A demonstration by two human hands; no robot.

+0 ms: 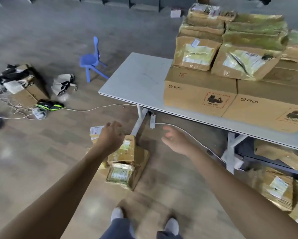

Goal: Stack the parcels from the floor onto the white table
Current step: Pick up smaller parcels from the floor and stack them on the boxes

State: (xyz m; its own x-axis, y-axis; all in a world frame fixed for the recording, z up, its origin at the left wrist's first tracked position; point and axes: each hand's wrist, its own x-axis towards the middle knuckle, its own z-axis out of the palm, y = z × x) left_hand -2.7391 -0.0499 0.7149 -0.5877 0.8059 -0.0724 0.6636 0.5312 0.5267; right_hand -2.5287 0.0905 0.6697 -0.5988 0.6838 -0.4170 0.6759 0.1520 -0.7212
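A small heap of brown parcels (127, 163) with white labels lies on the floor beside the leg of the white table (138, 78). My left hand (110, 135) hovers over the heap's top parcel, fingers loosely curled, holding nothing. My right hand (174, 138) is stretched out to the right of the heap, above bare floor, fingers relaxed and empty. On the table's right part stand two large PICO cartons (200, 94) with several brown parcels (222, 42) stacked on them.
More parcels (276, 187) lie on the floor under the table at the right. A white power strip (152, 120) and its cable run past the table leg. A blue child's chair (92, 60), an open box of clutter (22, 83) and tangled cables sit at the left.
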